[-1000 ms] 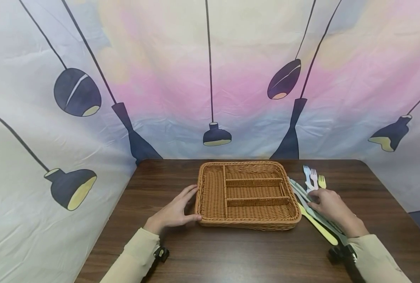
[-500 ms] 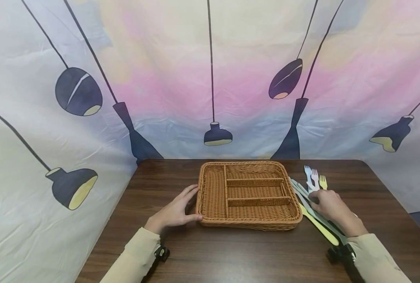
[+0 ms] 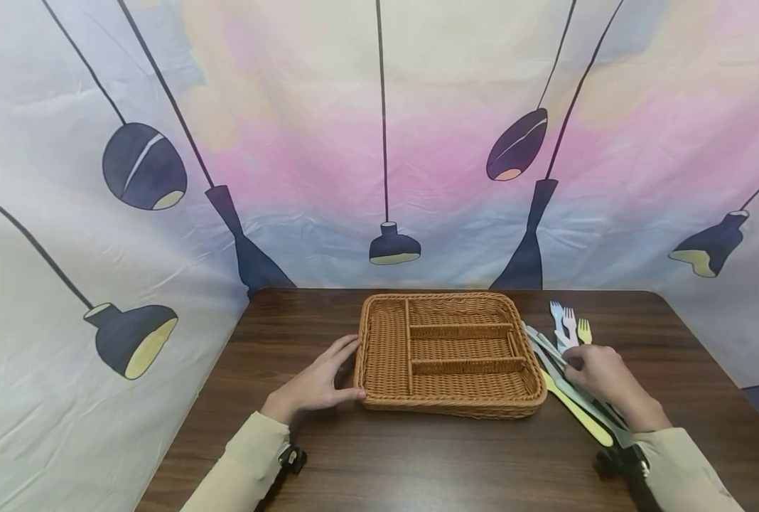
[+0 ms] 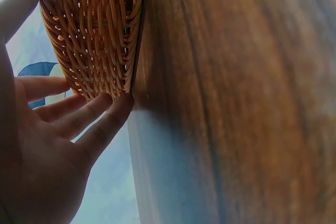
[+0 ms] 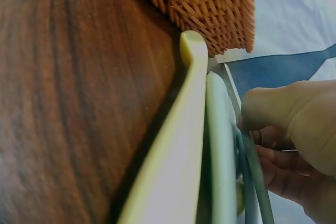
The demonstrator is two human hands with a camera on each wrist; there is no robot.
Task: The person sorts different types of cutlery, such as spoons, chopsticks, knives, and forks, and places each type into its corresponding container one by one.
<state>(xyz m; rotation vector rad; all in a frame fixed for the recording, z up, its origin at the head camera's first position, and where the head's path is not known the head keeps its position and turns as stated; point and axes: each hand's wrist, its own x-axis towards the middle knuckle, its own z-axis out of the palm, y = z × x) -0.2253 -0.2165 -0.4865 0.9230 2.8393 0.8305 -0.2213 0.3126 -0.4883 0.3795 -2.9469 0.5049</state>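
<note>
A brown wicker basket [image 3: 446, 395] with dividers stands on the table in the head view. My left hand [image 3: 312, 380] touches its left end with spread fingers and the thumb at the near corner; the left wrist view shows the fingertips against the woven wall [image 4: 94, 35]. To the right of the basket lies a bunch of plastic cutlery. My right hand [image 3: 603, 373] is over it, thumb and fingers pinching a slim grey-green utensil [image 5: 258, 182], its kind hidden. A yellow utensil [image 3: 580, 412] lies nearest the basket. Blue [image 3: 556, 313], pinkish-white [image 3: 569, 320] and yellow forks [image 3: 584, 329] point away beyond the hand.
The dark wooden table [image 3: 418, 462] ends at a fabric backdrop [image 3: 328, 178] printed with lamps. Pale green handles [image 5: 220, 145] lie beside the yellow utensil, close to the basket's right side. Both wrists wear small black devices.
My right hand has shifted very slightly at the cutlery, with a slim pale utensil moving a little near its fingertips. The left hand and the basket stay in place.
</note>
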